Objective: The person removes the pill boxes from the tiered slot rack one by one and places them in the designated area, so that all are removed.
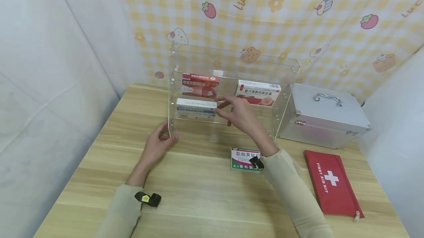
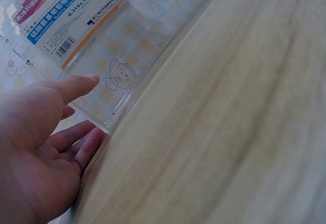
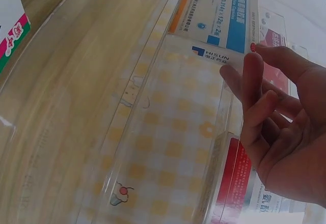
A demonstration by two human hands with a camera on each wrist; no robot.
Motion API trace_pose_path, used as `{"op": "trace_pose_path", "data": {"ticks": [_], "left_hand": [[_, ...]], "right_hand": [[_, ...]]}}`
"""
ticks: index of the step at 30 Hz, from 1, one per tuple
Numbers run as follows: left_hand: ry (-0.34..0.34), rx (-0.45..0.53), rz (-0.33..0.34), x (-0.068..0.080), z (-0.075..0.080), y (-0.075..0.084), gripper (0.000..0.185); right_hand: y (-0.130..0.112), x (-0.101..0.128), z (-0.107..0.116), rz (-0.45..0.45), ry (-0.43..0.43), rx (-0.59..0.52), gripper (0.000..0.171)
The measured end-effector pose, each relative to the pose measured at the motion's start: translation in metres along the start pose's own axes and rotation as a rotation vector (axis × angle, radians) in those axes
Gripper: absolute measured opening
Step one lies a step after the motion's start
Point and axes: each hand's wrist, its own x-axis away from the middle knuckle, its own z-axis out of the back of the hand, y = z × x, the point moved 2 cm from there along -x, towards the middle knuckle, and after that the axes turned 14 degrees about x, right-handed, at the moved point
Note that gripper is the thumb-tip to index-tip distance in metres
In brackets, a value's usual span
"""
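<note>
**Hands at the clear medicine rack**

Head view: a clear acrylic rack (image 1: 232,65) stands on the wooden surface (image 1: 198,193) against a yellow checked backdrop. The left hand (image 1: 158,143) rests at the rack's lower left front corner, fingers loosely extended and touching the corner edge. The right hand (image 1: 239,114) reaches into the lower shelf, its fingertips at the end of a blue-and-white box (image 1: 195,108) lying there; fingers are relaxed and spread, and whether they pinch the box cannot be told. On the upper shelf sit a red box (image 1: 200,85) at left and a red-and-white box (image 1: 258,93) at right. In front of the rack, a green-edged box (image 1: 243,157) lies flat, partly hidden by the right wrist. A silver metal case (image 1: 322,120) stands just beside the rack, and a red first aid pouch (image 1: 331,182) lies near it.

Left wrist view: the left hand (image 2: 41,152) has straight fingers touching the rack's (image 2: 102,81) bottom corner.

Right wrist view: the right hand (image 3: 280,127) is loosely curled, one fingertip against the blue-and-white box's (image 3: 219,15) end.
</note>
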Motion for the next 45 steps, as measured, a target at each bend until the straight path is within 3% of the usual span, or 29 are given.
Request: {"op": "trace_pose_path", "data": {"ticks": [20,45], "left_hand": [[0.004,-0.004,0.016,-0.0005,-0.0004,-0.0006,0.068],[-0.002,0.004,-0.002,-0.0005,-0.0012,-0.0002,0.069]], "right_hand": [[-0.0019,-0.0016,-0.0012,-0.051,-0.033,-0.013,0.030],[-0.0036,-0.0013,-0.0003,-0.010,0.080,-0.033,0.029]]}}
